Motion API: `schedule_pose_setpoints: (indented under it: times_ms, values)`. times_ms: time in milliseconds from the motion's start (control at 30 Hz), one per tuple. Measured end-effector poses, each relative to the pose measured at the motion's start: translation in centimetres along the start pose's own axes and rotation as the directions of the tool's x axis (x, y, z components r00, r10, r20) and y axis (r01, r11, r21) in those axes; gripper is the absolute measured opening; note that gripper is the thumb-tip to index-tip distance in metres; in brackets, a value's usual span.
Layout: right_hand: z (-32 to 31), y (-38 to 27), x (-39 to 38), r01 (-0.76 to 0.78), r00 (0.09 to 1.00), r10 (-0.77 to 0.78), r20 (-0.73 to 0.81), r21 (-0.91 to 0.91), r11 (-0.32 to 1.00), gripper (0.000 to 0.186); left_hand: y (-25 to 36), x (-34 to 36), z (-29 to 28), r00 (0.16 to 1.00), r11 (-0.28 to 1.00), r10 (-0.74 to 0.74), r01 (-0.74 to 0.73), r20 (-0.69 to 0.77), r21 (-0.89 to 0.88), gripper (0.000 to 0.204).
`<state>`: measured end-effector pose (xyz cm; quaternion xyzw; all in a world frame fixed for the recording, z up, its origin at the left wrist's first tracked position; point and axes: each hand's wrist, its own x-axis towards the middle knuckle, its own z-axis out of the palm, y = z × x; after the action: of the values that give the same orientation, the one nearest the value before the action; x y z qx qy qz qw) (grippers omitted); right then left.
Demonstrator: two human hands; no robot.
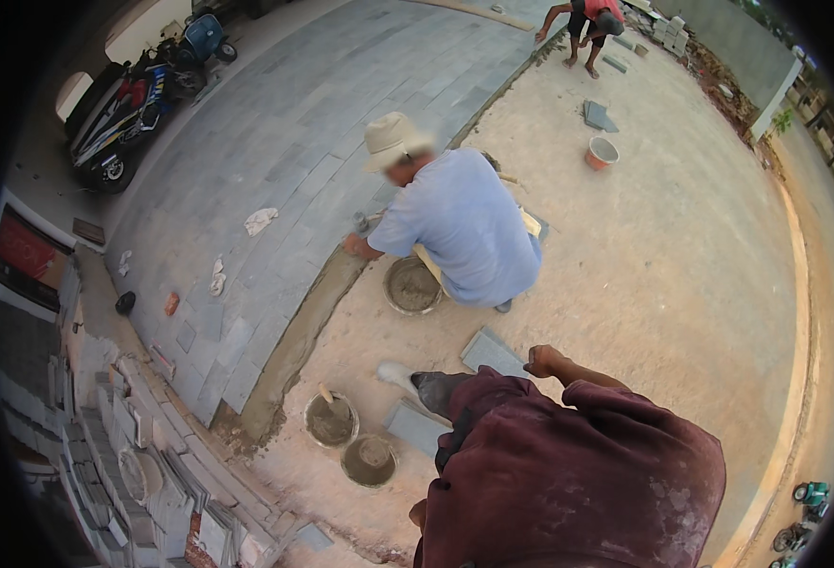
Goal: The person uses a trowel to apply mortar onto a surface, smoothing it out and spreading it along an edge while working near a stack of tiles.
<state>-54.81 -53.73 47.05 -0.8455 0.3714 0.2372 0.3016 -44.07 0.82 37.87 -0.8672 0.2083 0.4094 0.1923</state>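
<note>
My right hand (547, 362) is closed in a fist at the right end of a grey stone tile (495, 351). Whether it touches the tile or holds anything, I cannot tell. Only a sliver of my left hand (418, 514) shows beside my maroon shirt; its fingers are hidden. By my foot lies another grey tile (417, 428). Left of it stand a bucket of mortar with a wooden-handled tool (332, 419) and a second bucket of wet mix (370, 461). A co-worker in a blue shirt (479, 227) crouches ahead, one hand (353, 244) down at the paving edge.
Laid grey paving (284, 180) covers the left side, bordered by a wet mortar strip (294, 355). Another mortar bucket (412, 287) sits beside the co-worker. Stacked tiles (142, 473) fill the lower left. Farther off are a bucket (602, 153), a bending person (595, 24) and parked motorbikes (133, 114).
</note>
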Motion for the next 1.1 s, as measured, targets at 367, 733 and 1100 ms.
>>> schedule_pose_setpoints:
  times_ms: [367,733,1100]
  values:
    - [-0.6,0.1,0.6,0.055,0.996,-0.051,-0.078,0.053,0.997,0.042,0.0,0.7,-3.7,1.0,0.999,0.03,-0.03,0.004,0.031,0.036]
    - [1.0,5.1,-0.5,-0.011,0.997,0.013,-0.075,0.025,1.0,0.044,3.7,-0.4,-5.9,0.985,0.998,0.045,-0.049,0.166,0.025,0.034]
    - [0.3,4.2,-0.9,0.01,0.998,-0.009,-0.068,0.008,1.0,0.042,2.6,2.0,4.3,0.987,0.987,0.138,-0.129,-0.086,0.097,0.027]
